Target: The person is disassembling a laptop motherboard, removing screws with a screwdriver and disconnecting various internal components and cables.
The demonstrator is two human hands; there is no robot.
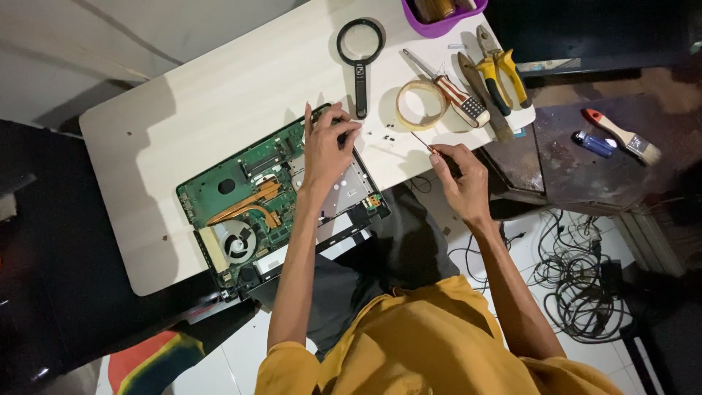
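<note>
An opened laptop (241, 197) lies on the white table (183, 110), its green circuit board, copper heat pipe and round fan exposed. My left hand (327, 146) rests on the laptop's far right corner, fingertips pinched on a small dark part at the edge. My right hand (461, 172) holds a thin screwdriver (423, 142) with its tip pointing up-left over the table, just right of the laptop. A few tiny dark screws (387, 136) lie on the table between the two hands.
Beyond the hands lie a black magnifying glass (360, 51), a roll of tape (422, 104), a striped-handled tool (457, 95), yellow-handled pliers (501, 73) and a purple tub (442, 14). A dark side table to the right carries a brush (621, 135) and a blue lighter (594, 143). Cables (578, 278) tangle on the floor.
</note>
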